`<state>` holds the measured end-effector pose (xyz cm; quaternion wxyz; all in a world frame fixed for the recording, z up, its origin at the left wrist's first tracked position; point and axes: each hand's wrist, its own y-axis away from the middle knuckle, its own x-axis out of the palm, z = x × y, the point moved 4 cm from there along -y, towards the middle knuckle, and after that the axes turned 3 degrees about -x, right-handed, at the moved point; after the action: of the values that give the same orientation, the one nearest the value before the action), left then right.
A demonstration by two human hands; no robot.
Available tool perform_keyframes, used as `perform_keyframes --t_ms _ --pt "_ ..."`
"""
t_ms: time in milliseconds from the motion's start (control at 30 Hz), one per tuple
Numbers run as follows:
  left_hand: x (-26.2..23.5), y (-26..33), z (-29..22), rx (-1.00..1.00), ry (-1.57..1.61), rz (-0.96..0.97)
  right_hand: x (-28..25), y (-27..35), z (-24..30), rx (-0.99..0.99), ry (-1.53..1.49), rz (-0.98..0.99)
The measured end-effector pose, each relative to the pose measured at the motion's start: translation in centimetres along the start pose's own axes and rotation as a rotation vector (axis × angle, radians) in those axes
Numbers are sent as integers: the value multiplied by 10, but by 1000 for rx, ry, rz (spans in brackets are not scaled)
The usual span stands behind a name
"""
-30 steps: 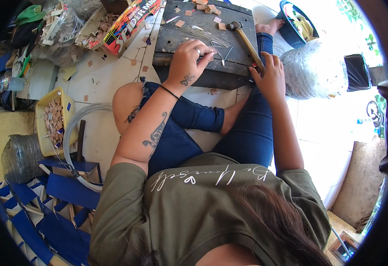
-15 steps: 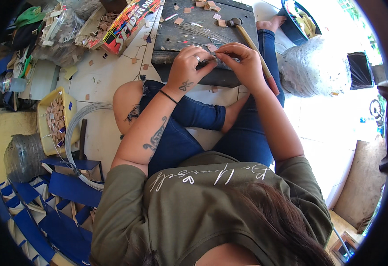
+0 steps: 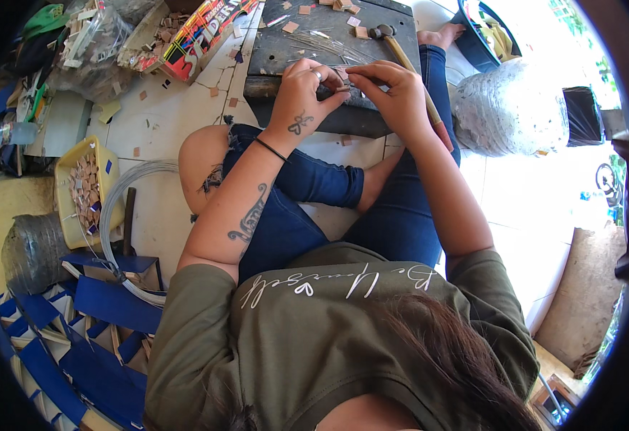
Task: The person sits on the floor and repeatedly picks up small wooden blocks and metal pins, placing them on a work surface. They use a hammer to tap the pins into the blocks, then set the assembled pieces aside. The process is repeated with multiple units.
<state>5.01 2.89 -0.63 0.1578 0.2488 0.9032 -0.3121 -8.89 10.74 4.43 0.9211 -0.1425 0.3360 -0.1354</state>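
My left hand (image 3: pixel 304 97), with a ring on one finger, is closed in a pinch over the near edge of a dark low bench (image 3: pixel 271 61). What its fingertips hold is too small to make out. Facing it, my right hand (image 3: pixel 395 90) also pinches thumb against forefinger, its fingertips close beside the left ones. Just beyond both hands lie several thin wires (image 3: pixel 329 44) on the bench top. A hammer (image 3: pixel 398 54) rests at the bench's right side, its wooden handle running past my right wrist.
Small square wooden chips (image 3: pixel 289 27) are scattered on the bench and the tiled floor. At left stand a yellow tub (image 3: pixel 115 188) of chips, a coil of wire (image 3: pixel 142 167) and blue boxes (image 3: pixel 117 305). A dark basin (image 3: pixel 460 32) and wrapped bundle (image 3: pixel 512 108) stand at right.
Both hands have shifted slightly left, and their fingertips have drawn a little apart. The view has also moved slightly. Wires and hammer lie as before.
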Motion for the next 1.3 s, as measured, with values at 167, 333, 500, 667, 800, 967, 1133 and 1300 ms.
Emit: perform_keyframes --t_ms 167,333,500,667,800,967,1133,1300 --pt "-1 -2 -2 41 -1 12 3 -4 -2 -7 8 11" --pt "-2 -3 -4 74 0 0 4 -6 -3 -35 7 18" --pt "-2 -3 -2 86 8 4 4 -8 -1 -63 -10 40" --pt "-3 -2 -4 98 -4 -9 7 -11 4 -103 115 84" --pt "-3 -2 -7 95 -73 -19 8 -12 8 -101 150 95" --pt "-2 -7 -6 -34 -1 22 8 -10 6 -37 100 53" --pt "0 -5 -10 -18 117 17 -5 1 2 -91 280 -52" --pt "0 -2 -12 68 178 -18 -47 55 -21 226 895 -61"
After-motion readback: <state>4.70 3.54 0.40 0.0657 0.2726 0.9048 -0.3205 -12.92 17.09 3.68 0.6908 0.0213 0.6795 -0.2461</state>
